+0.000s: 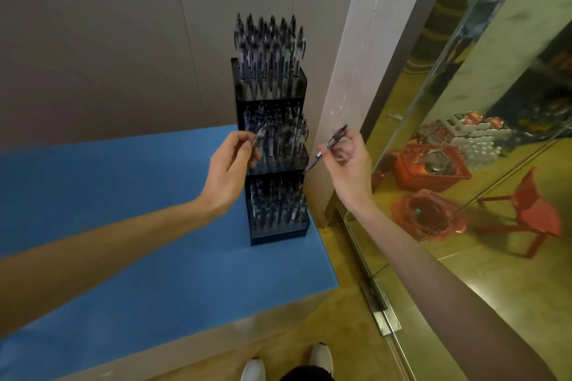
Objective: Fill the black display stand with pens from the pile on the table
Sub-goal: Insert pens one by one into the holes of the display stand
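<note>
1. The black display stand [272, 164] stood at the far right corner of the blue desk [130, 219], all three tiers packed with pens.
2. The left hand [230, 168] pinched a clear pen [260, 134] in its fingers at the middle tier.
3. The right hand [351, 161] pinched a dark pen [328, 147], tilted, just right of the stand.

We see bare blue bench [123, 226] left of the stand [272, 164]; a pillar [349, 71] crowds its right side.
</note>
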A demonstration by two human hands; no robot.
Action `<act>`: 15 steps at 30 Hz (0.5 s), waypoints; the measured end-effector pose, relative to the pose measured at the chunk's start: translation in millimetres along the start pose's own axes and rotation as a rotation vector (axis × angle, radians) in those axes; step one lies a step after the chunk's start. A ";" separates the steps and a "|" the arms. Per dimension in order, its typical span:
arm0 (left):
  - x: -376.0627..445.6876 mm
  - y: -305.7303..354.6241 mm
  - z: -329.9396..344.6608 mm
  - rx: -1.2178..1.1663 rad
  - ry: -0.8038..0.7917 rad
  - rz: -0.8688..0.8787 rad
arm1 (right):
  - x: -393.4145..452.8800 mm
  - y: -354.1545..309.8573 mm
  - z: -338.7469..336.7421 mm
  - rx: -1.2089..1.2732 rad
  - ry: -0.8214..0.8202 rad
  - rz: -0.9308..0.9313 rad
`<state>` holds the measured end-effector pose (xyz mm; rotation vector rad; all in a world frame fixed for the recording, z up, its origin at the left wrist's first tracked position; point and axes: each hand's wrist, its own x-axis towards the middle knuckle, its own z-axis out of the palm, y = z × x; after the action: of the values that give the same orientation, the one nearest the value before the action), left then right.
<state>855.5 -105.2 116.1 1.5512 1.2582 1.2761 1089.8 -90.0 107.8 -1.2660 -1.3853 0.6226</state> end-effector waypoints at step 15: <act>-5.9 -13.8 -6.0 0.111 -0.054 0.098 | 0.8 36.3 14.0 -0.154 -0.065 -0.187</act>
<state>846.4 -108.0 103.0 1.7336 1.2510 1.2345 1089.2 -74.8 72.0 -1.2269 -1.6098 0.4383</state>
